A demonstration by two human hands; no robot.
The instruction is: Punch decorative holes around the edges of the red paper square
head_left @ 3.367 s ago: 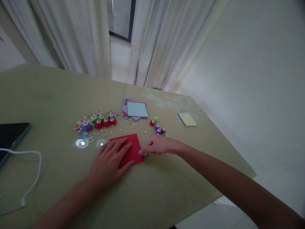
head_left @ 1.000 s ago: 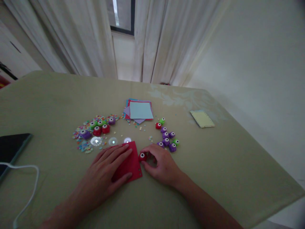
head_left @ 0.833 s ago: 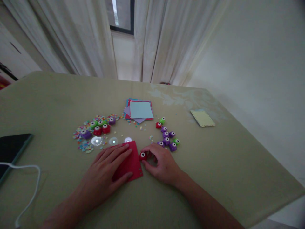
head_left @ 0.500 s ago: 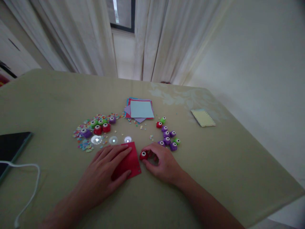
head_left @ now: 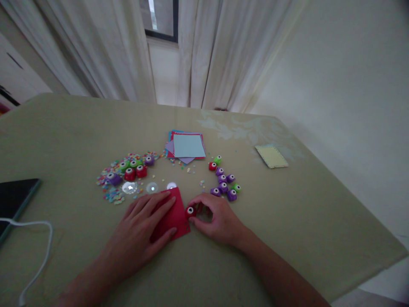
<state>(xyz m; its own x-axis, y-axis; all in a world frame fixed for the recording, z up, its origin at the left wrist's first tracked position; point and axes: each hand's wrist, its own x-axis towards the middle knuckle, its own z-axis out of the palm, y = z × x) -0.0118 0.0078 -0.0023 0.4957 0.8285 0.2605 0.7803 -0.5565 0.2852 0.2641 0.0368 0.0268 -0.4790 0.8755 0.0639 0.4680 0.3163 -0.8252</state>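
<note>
Left hand (head_left: 140, 230): spread flat, palm down, on a red paper square (head_left: 172, 217), pressing it to the table (head_left: 96, 123); nothing gripped. Right hand (head_left: 219, 219): thumb and forefinger pinching a red punch (head_left: 191, 212) with an eye on its top, at the right edge of the square. Small holes visible near the square's near right corner.

Right of and beyond the right hand: a cluster of punches (head_left: 223, 187), purple, green and one red. Beyond the left hand: a second group of punches (head_left: 140, 171), red, green and purple, among paper confetti (head_left: 111, 196). Three bright round spots between this group and the red square; nature unclear. Farther back: a stack of colored paper (head_left: 189, 146), pale blue sheet on top. Far right: a yellow sheet (head_left: 271, 156). Far left: a dark tablet (head_left: 14, 198) with a white cable (head_left: 49, 243) beside it.
</note>
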